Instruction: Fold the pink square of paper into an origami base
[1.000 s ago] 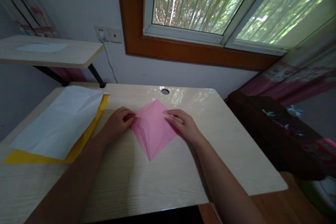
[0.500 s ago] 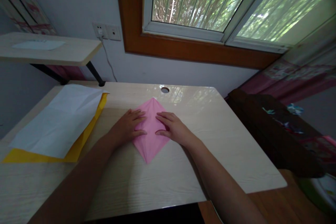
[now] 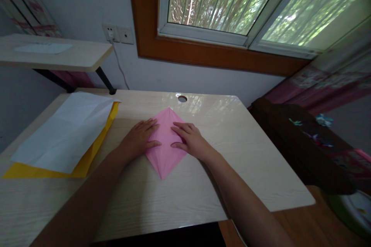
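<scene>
A pink sheet of paper (image 3: pixel 166 158), creased and diamond-shaped, lies on the pale wooden desk (image 3: pixel 255 154) with one corner pointing to the wall and one toward me. My left hand (image 3: pixel 142 135) rests on its left corner, fingers stretched out and thumb apart. Over the right corner lies my right hand (image 3: pixel 189 139), palm down, its fingers also spread. Both side corners are hidden under the hands. Crease lines run toward the near and far tips.
White paper (image 3: pixel 66 131) lies over a yellow sheet (image 3: pixel 84 164) at the left. A raised shelf (image 3: pixel 84 54) stands behind them on black legs. The desk has a round cable hole (image 3: pixel 182 99) near the wall. A dark brown bench (image 3: pixel 301 146) stands beyond the right edge.
My left hand has shifted slightly, its fingers now closer together. My right hand and the pink paper are almost unchanged.
</scene>
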A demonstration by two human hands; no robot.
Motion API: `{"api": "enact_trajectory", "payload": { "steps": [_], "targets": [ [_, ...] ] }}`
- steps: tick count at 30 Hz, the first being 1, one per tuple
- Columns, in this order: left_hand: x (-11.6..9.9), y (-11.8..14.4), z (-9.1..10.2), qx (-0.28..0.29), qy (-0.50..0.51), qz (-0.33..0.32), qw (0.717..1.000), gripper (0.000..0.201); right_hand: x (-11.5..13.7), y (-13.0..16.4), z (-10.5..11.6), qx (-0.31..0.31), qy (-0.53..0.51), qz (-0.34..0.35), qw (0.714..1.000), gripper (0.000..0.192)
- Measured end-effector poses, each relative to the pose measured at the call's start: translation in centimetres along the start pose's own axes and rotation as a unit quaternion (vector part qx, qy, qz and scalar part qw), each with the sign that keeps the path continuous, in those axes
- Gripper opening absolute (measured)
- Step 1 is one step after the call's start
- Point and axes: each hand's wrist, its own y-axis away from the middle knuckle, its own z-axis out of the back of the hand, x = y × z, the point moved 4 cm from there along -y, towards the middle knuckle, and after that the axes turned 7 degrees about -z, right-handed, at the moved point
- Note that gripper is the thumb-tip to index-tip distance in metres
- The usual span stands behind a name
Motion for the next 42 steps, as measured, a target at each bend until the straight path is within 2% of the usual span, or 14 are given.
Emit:
{"api": "enact_trajectory", "payload": {
  "steps": [3,8,13,21,29,36,42],
  "targets": [
    [0.2,0.0,-0.1,0.012,-0.008,0.002,1.0,0.071,0.2,0.3,-0.2,0.012,0.041,-0.004,0.999,0.071],
    [0.4,0.0,-0.1,-0.005,-0.015,-0.013,1.0,0.064,0.8,0.7,-0.6,0.028,0.071,-0.008,0.997,0.071],
    [0.4,-0.1,0.3,-0.032,0.003,-0.039,0.999,0.051,1.0,0.7,-0.6,0.028,0.056,-0.008,0.998,0.071],
    [0.0,-0.3,1.0,-0.055,0.035,-0.027,0.998,0.042,0.6,0.0,-0.4,0.013,0.014,-0.002,1.0,0.071],
    [0.2,-0.4,1.6,-0.058,0.022,-0.045,0.997,0.019,0.4,-0.3,-0.2,-0.017,-0.007,0.013,1.0,0.056],
    [-0.3,-0.6,1.7,-0.06,0.01,-0.047,0.997,0.013,0.2,-0.3,-0.3,-0.028,-0.029,0.029,0.999,0.043],
    [-0.5,-0.5,1.8,-0.077,0.031,-0.043,0.996,0.012,0.6,-0.3,0.5,-0.045,-0.073,0.02,0.996,0.03]
  ]
}}
